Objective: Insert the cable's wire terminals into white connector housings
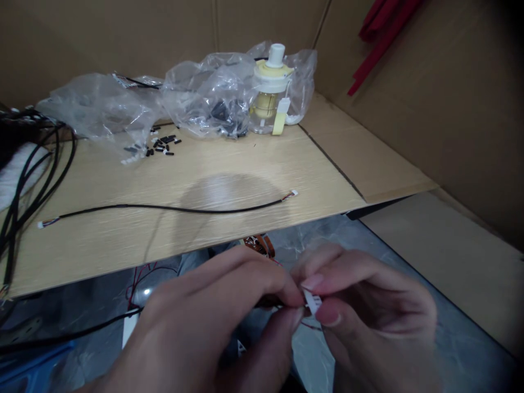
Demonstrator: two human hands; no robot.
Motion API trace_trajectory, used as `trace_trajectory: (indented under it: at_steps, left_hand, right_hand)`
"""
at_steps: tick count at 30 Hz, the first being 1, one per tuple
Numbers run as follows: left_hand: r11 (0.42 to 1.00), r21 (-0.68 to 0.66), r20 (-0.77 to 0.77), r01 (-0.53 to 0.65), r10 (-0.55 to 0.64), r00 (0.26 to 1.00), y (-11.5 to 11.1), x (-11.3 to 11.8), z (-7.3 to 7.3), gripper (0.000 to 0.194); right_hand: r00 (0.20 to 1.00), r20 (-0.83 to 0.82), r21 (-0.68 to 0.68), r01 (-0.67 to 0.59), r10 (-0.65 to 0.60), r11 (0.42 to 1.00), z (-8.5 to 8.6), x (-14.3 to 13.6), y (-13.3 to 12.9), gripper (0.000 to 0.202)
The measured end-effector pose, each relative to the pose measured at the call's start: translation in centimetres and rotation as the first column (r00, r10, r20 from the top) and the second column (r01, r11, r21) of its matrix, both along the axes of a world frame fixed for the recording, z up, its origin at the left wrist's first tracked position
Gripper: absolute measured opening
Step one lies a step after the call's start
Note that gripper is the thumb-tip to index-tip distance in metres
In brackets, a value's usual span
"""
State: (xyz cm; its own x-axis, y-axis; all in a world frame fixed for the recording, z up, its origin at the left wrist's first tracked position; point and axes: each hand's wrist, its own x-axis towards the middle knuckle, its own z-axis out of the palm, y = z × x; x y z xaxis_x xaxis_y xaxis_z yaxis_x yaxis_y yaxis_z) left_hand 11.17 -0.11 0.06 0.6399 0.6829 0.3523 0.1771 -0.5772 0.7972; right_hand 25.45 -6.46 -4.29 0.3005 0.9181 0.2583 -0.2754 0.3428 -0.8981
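Beyond and left of the left hand (204, 300), looped black cables (15, 224) lie on the table (98, 248). Straight ahead of it rests a black cable with white ends (172, 208). The left hand's fingertips pinch thin wires (280, 307), mostly hidden. Just beside them, a white connector (313, 303) sits pinched in the right hand's (376, 300) thumb and forefinger.
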Motion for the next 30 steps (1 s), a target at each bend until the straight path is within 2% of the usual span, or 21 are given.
trace_trajectory:
  at_steps: [3,5,7,10,14,18,23,30]
  left_hand:
    - [0.999,-0.039,0.086,-0.017,0.02,0.996,0.1,0.2,0.1,0.013]
    - [0.994,-0.083,0.094,-0.07,0.078,0.993,0.0,0.4,0.1,0.013]
    - [0.994,-0.078,0.089,-0.075,0.082,0.993,0.0,0.4,0.0,0.014]
    - [0.999,-0.041,0.104,-0.006,0.01,0.995,0.2,0.3,-0.2,0.02]
    - [0.996,-0.076,0.137,0.053,-0.042,0.99,0.0,0.0,-0.1,0.02]
    - [0.998,-0.061,0.099,0.023,-0.017,0.995,-0.4,-0.1,0.3,0.014]
    - [1.0,-0.018,0.104,0.01,-0.008,0.994,-0.1,0.0,0.0,0.017]
    - [0.987,-0.161,0.117,-0.03,0.049,0.992,-0.7,0.0,0.0,0.019]
  right_hand:
    - [1.0,-0.006,-0.003,-0.005,0.005,1.0,0.0,-0.1,0.1,0.012]
    - [1.0,-0.008,-0.008,0.0,0.0,1.0,-0.1,-0.1,0.1,0.011]
    - [1.0,-0.024,-0.003,0.002,-0.002,1.0,-0.2,-0.1,0.1,0.011]
    - [0.998,-0.065,0.0,-0.019,0.019,1.0,-0.5,-0.2,0.1,0.009]
    - [0.988,-0.142,0.007,-0.055,0.055,0.998,-0.8,-0.3,0.2,0.011]
    - [0.968,-0.225,0.016,-0.11,0.111,0.994,-1.1,-0.5,0.4,0.012]
    - [0.957,-0.254,0.02,-0.139,0.14,0.99,-1.5,-0.8,0.7,0.014]
    - [0.938,-0.315,0.015,-0.149,0.146,0.989,-1.5,-1.1,0.6,0.014]
